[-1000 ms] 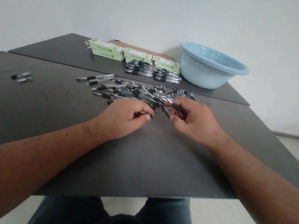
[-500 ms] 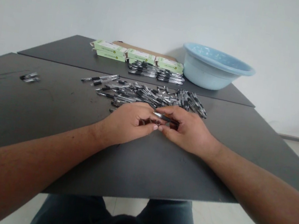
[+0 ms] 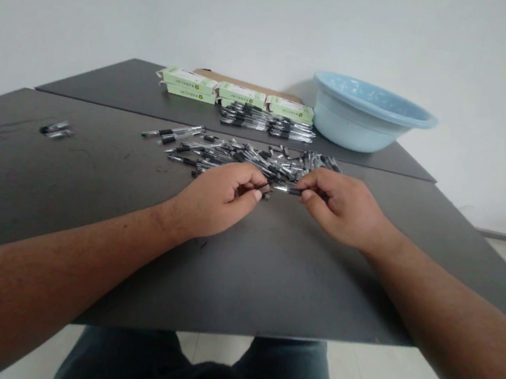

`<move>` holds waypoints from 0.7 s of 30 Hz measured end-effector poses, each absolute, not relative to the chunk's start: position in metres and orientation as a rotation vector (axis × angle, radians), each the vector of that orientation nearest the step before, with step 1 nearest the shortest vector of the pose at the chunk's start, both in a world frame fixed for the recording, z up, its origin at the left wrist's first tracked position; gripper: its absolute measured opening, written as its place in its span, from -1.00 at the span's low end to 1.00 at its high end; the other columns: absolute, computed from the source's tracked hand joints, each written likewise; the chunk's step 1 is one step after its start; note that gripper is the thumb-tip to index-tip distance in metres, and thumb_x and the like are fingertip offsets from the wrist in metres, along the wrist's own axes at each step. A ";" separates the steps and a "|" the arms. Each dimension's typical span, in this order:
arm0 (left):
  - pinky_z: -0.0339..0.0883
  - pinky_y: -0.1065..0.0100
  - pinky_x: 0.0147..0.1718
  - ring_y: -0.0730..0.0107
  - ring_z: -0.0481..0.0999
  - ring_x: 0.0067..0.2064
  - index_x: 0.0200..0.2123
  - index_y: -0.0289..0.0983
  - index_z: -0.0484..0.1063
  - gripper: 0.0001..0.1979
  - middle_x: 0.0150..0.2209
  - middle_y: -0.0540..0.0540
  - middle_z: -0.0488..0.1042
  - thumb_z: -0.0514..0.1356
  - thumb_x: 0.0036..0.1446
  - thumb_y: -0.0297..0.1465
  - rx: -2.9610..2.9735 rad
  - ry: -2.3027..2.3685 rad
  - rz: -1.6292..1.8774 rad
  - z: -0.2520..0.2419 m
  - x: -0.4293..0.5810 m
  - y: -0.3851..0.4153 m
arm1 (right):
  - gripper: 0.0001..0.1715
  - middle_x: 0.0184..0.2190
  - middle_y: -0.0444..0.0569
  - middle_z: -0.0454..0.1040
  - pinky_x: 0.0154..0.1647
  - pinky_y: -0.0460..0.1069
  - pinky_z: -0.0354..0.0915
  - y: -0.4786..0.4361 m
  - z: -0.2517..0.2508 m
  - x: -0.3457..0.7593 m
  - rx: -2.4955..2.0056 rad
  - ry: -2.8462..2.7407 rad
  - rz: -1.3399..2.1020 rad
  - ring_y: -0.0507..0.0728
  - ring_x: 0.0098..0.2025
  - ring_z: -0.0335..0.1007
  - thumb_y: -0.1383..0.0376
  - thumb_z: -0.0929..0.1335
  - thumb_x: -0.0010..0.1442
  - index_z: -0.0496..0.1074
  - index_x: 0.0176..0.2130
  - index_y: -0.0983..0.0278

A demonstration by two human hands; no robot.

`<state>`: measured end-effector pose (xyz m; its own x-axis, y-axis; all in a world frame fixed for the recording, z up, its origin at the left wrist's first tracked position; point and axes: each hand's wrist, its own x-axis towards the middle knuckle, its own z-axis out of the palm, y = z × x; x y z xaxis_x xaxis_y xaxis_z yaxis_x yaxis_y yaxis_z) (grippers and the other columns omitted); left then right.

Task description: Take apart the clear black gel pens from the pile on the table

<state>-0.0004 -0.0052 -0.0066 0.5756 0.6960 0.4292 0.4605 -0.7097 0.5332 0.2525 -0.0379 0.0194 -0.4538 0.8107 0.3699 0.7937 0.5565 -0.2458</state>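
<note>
My right hand (image 3: 339,204) is closed on a pen (image 3: 291,190) with a black grip, its bare silver tip pointing left. Opposite that tip, my left hand (image 3: 228,199) pinches a small dark pen cap (image 3: 261,186), mostly covered by the fingers. A narrow gap separates the tip from the left fingers. Just beyond both hands lies a loose pile of clear and black pens and pen parts (image 3: 252,157), partly hidden behind them.
Neater stacks of pens (image 3: 246,117) lie in front of light green boxes (image 3: 191,93) at the back. A light blue basin (image 3: 359,126) stands at the back right. A few pen pieces (image 3: 56,129) lie far left on the dark table (image 3: 240,287).
My hands have moved apart, the right one shifting right with the pen. The pen has turned from slanting across the fingers to lying nearly level, tip towards my left hand.
</note>
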 end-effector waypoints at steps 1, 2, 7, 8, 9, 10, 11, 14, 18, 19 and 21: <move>0.35 0.35 -0.21 0.36 0.52 -0.25 -0.19 -0.26 0.48 -0.85 -0.26 -0.02 0.56 0.13 0.22 -0.42 2.450 0.939 0.904 -0.007 0.000 -0.005 | -0.83 -0.32 -0.06 0.56 -0.24 -0.03 0.23 -0.037 0.019 0.253 -1.310 -2.354 0.035 0.12 -0.30 0.45 0.35 0.30 0.22 0.46 -0.19 0.25; 0.35 0.34 -0.19 0.35 0.52 -0.24 -0.19 -0.26 0.49 -0.84 -0.26 -0.03 0.56 0.13 0.22 -0.42 2.457 0.939 0.904 -0.007 0.000 -0.004 | -0.83 -0.33 -0.06 0.56 -0.25 -0.03 0.23 -0.036 0.019 0.253 -1.318 -2.357 0.028 0.12 -0.31 0.45 0.34 0.30 0.21 0.47 -0.20 0.25; 0.35 0.29 -0.14 0.31 0.52 -0.20 -0.17 -0.26 0.51 -0.82 -0.24 -0.06 0.55 0.12 0.24 -0.40 2.516 0.913 0.882 -0.008 0.000 -0.002 | -0.81 -0.31 -0.06 0.57 -0.20 -0.03 0.25 -0.037 0.018 0.252 -1.289 -2.379 0.019 0.14 -0.26 0.47 0.33 0.30 0.22 0.49 -0.18 0.24; 0.35 0.29 -0.14 0.31 0.52 -0.20 -0.17 -0.26 0.51 -0.81 -0.24 -0.07 0.55 0.11 0.24 -0.39 2.527 0.905 0.882 -0.008 -0.001 -0.002 | -0.81 -0.30 -0.06 0.57 -0.20 -0.03 0.25 -0.038 0.018 0.251 -1.284 -2.386 0.016 0.14 -0.26 0.48 0.33 0.30 0.22 0.49 -0.18 0.24; 0.35 0.29 -0.13 0.30 0.52 -0.19 -0.17 -0.27 0.51 -0.81 -0.24 -0.07 0.55 0.11 0.25 -0.39 2.537 0.899 0.879 -0.008 -0.001 -0.002 | -0.81 -0.30 -0.06 0.57 -0.20 -0.03 0.25 -0.038 0.018 0.251 -1.282 -2.395 0.015 0.14 -0.25 0.48 0.33 0.30 0.23 0.49 -0.17 0.24; 0.35 0.28 -0.13 0.29 0.52 -0.18 -0.17 -0.27 0.51 -0.80 -0.24 -0.07 0.55 0.11 0.25 -0.39 2.546 0.895 0.875 -0.008 -0.001 -0.002 | -0.81 -0.30 -0.06 0.57 -0.21 -0.03 0.25 -0.038 0.018 0.251 -1.281 -2.404 0.012 0.14 -0.25 0.48 0.33 0.30 0.23 0.49 -0.17 0.24; 0.35 0.28 -0.13 0.28 0.52 -0.18 -0.17 -0.26 0.52 -0.80 -0.24 -0.08 0.55 0.10 0.26 -0.38 2.556 0.891 0.872 -0.009 -0.001 -0.001 | -0.81 -0.30 -0.06 0.57 -0.22 -0.02 0.25 -0.039 0.019 0.250 -1.281 -2.411 0.009 0.14 -0.25 0.47 0.33 0.30 0.23 0.49 -0.17 0.23; 0.36 0.27 -0.12 0.27 0.52 -0.17 -0.15 -0.26 0.53 -0.79 -0.24 -0.08 0.55 0.11 0.26 -0.36 2.586 0.875 0.867 -0.010 -0.001 -0.001 | -0.80 -0.28 -0.05 0.58 -0.22 -0.02 0.26 -0.039 0.019 0.249 -1.282 -2.422 -0.004 0.14 -0.25 0.47 0.31 0.31 0.23 0.50 -0.16 0.23; 0.38 0.28 -0.08 0.27 0.55 -0.14 -0.09 -0.24 0.55 -0.75 -0.22 -0.08 0.58 0.12 0.27 -0.35 2.615 0.843 0.845 -0.010 -0.001 0.000 | -0.78 -0.26 -0.05 0.59 -0.22 -0.03 0.27 -0.039 0.017 0.249 -1.259 -2.438 -0.012 0.13 -0.26 0.48 0.29 0.32 0.25 0.52 -0.13 0.23; 0.38 0.27 -0.06 0.26 0.56 -0.12 -0.06 -0.23 0.55 -0.74 -0.19 -0.08 0.60 0.12 0.28 -0.34 2.616 0.843 0.836 -0.010 -0.001 0.000 | -0.78 -0.26 -0.05 0.60 -0.22 -0.03 0.27 -0.039 0.017 0.249 -1.251 -2.438 -0.017 0.12 -0.26 0.49 0.28 0.32 0.26 0.52 -0.12 0.23; 0.38 0.26 -0.01 0.25 0.57 -0.07 -0.01 -0.20 0.55 -0.72 -0.12 -0.07 0.62 0.13 0.29 -0.33 2.602 0.862 0.819 -0.010 -0.001 0.000 | -0.77 -0.24 -0.05 0.60 -0.20 -0.03 0.28 -0.039 0.015 0.249 -1.237 -2.444 -0.029 0.12 -0.24 0.50 0.27 0.32 0.28 0.53 -0.10 0.23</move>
